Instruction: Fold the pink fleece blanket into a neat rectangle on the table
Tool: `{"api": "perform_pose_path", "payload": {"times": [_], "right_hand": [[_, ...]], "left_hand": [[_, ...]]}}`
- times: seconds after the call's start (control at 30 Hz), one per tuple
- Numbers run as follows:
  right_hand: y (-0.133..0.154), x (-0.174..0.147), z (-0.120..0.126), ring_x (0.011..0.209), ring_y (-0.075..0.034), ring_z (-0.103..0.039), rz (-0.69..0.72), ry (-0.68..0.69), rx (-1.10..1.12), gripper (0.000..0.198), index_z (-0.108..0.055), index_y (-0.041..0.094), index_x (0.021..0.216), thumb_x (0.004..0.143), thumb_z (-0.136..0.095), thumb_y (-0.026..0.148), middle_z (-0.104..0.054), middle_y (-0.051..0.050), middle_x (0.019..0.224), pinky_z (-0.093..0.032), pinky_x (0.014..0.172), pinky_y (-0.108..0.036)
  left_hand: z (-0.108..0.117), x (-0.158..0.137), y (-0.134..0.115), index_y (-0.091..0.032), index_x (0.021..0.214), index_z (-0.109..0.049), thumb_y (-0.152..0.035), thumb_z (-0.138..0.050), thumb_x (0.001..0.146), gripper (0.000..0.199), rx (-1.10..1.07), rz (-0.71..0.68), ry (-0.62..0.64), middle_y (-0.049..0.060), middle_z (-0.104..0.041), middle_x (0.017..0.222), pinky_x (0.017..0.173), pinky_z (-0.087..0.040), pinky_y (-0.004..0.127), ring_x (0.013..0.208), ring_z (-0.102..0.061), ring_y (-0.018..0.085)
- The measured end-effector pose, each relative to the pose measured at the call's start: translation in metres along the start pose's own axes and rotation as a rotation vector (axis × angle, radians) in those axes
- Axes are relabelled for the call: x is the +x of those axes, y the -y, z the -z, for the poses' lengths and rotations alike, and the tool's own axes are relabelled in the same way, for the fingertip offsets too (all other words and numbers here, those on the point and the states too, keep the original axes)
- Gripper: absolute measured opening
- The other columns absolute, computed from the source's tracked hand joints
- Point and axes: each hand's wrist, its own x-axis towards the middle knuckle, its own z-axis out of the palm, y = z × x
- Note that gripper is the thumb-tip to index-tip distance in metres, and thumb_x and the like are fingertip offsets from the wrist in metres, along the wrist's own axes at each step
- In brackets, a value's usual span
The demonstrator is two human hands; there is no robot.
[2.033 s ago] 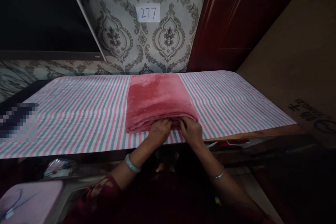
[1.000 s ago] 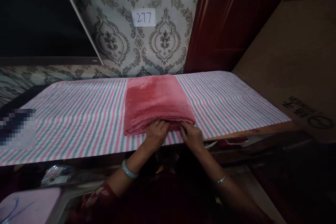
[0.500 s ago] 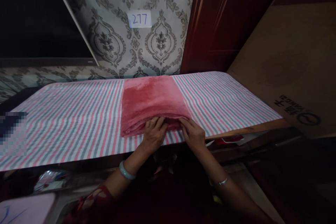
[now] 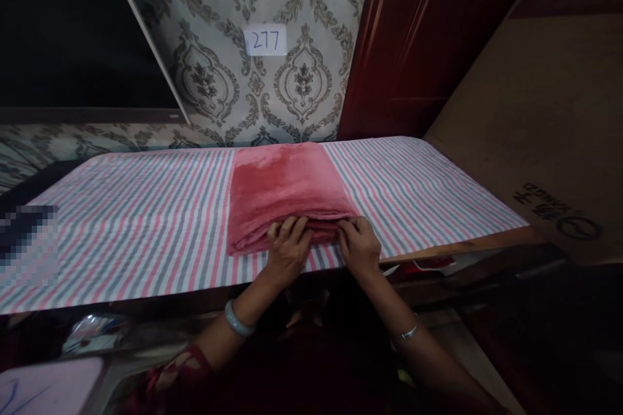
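While both hands grip its near edge, folded towel [image 4: 285,191] lies centered.

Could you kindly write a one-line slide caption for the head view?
Left hand and right hand grip the near edge of a folded pink blanket on a striped tablecloth.

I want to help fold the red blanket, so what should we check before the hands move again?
1. Both hands on the near edge: left hand and right hand rest there, ok.
2. Red blanket lies flat in a neat fold: ok.
3. Blanket fully on the striped cloth: ok.
4. Layers at the near edge lined up: cannot tell, fingers cover them.
5. Firm grip on the layers: cannot tell.
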Motion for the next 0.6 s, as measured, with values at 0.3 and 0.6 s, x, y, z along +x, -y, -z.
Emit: {"api": "perform_pose_path", "payload": {"times": [0.3,0.6], "right_hand": [[0.000,-0.003,0.015,0.081,-0.019,-0.057,-0.007,0.008,0.132,0.021,-0.072,0.021,0.094,0.094,-0.052,0.019,-0.059,-0.005,0.083,-0.048,0.072,-0.031],[0.005,0.032,0.016,0.129,-0.030,-0.050,0.193,0.181,0.177,0.042,-0.060,0.023,0.138,0.097,-0.054,0.032,-0.059,-0.013,0.138,-0.045,0.106,-0.051]], "left_hand": [[0.000,-0.005,0.000,-0.017,0.096,-0.067,-0.015,-0.057,0.089,0.012,-0.123,-0.047,0.168,0.010,-0.068,0.096,0.075,-0.042,0.038,0.087,-0.056,0.023],[0.051,0.014,0.022,-0.018,0.127,-0.062,-0.020,-0.056,0.090,0.037,-0.119,0.045,0.049,0.014,-0.069,0.122,0.099,-0.043,0.047,0.117,-0.059,0.030]]}}
